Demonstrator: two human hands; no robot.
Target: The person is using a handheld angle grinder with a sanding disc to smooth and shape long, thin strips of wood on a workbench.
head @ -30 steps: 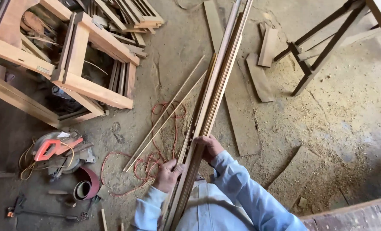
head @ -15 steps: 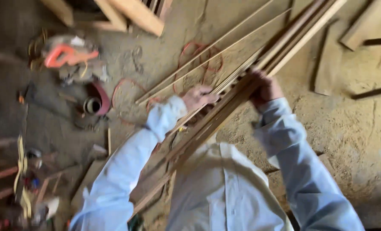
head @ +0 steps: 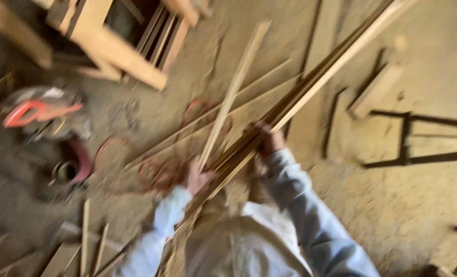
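Looking down past our pale shirt, we have the bundle of long wooden strips (head: 290, 102) slanting up and away from our chest. Our right hand (head: 267, 141) is wrapped shut around the bundle from its right side. Our left hand (head: 195, 177), just left of the bundle, has pulled one single strip (head: 233, 92) out of it since a second ago; the blur hides how tightly the fingers close on it. That strip now fans away from the bundle, so sorting seems under way. Two thin strips (head: 218, 115) lie on the sawdust floor left of the bundle, over a red cord (head: 159, 172). Farther left sits a red-handled saw (head: 38, 115), and beyond it a timber frame (head: 110, 46).
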